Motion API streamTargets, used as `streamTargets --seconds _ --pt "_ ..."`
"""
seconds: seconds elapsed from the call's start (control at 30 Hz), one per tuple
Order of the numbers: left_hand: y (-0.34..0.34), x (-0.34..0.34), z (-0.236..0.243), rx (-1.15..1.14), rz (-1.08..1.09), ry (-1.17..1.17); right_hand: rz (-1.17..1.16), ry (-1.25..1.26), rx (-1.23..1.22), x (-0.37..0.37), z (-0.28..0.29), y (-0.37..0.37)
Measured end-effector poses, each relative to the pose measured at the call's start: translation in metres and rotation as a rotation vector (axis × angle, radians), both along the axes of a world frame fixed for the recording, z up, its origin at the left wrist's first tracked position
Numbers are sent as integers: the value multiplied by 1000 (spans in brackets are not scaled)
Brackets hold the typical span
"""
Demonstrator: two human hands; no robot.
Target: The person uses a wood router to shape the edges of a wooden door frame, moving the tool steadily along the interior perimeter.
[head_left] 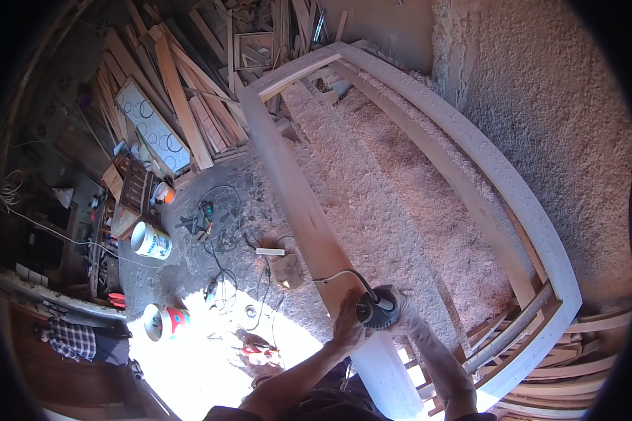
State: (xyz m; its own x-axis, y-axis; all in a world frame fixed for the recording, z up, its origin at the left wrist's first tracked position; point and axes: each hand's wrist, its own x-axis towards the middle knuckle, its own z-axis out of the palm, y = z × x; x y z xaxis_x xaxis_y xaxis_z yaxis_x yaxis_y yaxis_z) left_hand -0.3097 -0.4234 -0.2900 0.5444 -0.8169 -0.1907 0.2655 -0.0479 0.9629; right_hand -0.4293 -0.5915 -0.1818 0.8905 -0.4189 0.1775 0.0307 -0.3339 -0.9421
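While both hands close around it, a small grey power tool (376,312) sits on the near end of a long pale wooden beam (298,196) of a large frame. The left hand (347,324) clasps the tool's left flank with fingers wrapped shut on the housing, and the right hand (402,314) presses against its right side, likewise curled onto the body. A grey cord (344,275) rises from the top of the tool and loops away to the left of the grip. Beyond the hands, the beam runs off toward the far crosspiece, and to the right of the grip a bed of wood shavings (393,189) fills the frame. Left of the hands, on the dusty floor, lie tangled cables, a white bucket (150,241) and a red-and-white container (166,322).
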Motion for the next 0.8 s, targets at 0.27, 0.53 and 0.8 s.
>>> streamTargets --seconds 0.27,0.53,0.8 --pt "-1 6 8 -19 7 215 21 78 11 8 -11 -6" --pt "-11 41 17 244 -270 -598 14 127 -57 38 -19 -18" --pt "-22 65 -7 73 -37 118 -32 68 39 69 -15 -27"
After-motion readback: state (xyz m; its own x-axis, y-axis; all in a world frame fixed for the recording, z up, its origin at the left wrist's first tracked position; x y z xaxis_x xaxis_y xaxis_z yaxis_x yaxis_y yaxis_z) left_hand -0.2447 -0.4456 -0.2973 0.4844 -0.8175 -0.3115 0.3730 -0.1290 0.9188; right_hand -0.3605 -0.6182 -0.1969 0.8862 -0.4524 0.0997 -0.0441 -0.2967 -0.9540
